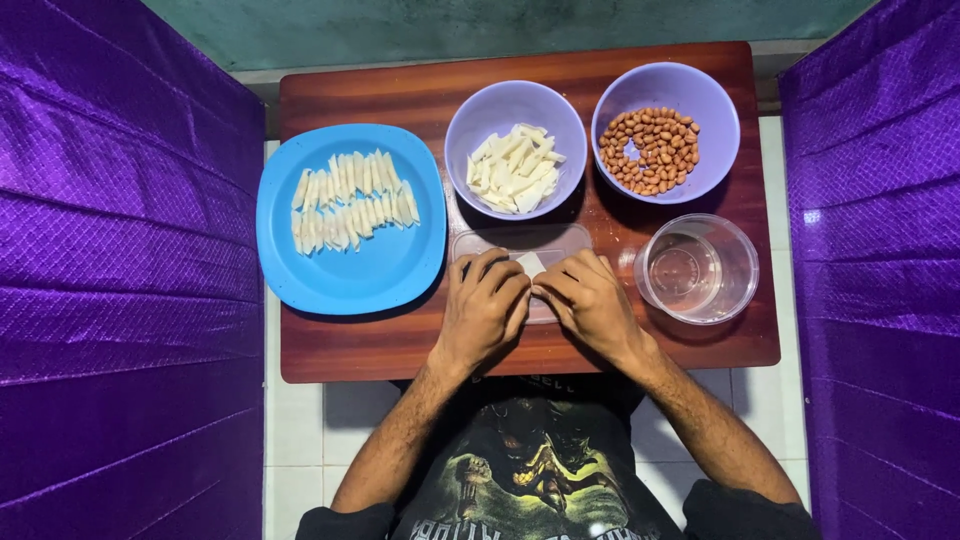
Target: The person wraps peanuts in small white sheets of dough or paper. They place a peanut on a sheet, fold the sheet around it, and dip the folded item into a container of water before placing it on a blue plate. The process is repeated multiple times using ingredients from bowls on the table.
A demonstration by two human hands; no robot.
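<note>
Left hand (484,305) and right hand (590,300) curled, pinching a pasta piece (531,263) over clear tray (520,240), six o'clock of pasta bowl (515,150).

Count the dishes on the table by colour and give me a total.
Lilac bowls: 2, one with white pasta, one with peanuts.
Blue plate: 1.
Clear round cup: 1.
Clear tray, partly under the left hand and right hand: 1.
Total: 5.
</note>
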